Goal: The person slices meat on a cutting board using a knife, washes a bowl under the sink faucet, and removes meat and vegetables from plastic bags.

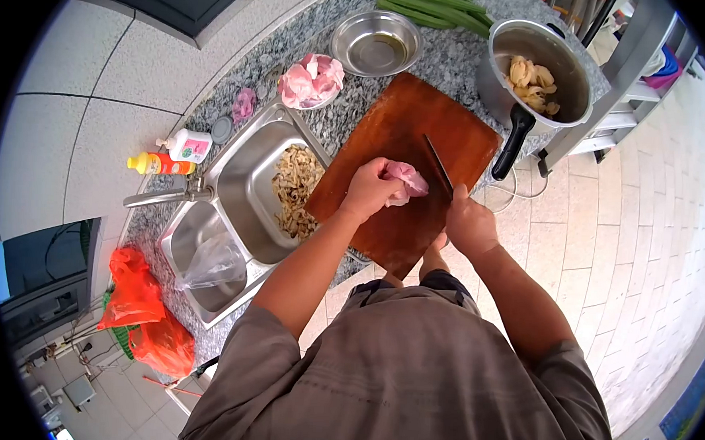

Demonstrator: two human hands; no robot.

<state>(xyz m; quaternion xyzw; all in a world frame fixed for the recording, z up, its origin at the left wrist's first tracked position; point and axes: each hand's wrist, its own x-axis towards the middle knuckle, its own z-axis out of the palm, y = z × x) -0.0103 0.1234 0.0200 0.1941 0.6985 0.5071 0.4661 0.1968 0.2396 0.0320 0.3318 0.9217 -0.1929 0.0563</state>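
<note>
My left hand (370,187) is closed around a piece of raw pink meat (406,183) above the middle of a reddish-brown wooden cutting board (398,111). In my right hand (470,224) is the handle of a knife (438,162), its dark narrow blade pointing away from me over the board's right part. The blade is apart from the meat. Beyond the board's far left corner, more raw pink meat (310,81) is heaped in a bowl whose rim is mostly hidden.
A metal basin (377,44) and green vegetables (435,4) lie at the back. Right of the board stands a pressure cooker pot (495,84) holding pale yellowish pieces. Leftward, a double sink (239,186) contains chopped brown pieces (294,189). Bottles (187,146) and red bags (144,313) are farther left.
</note>
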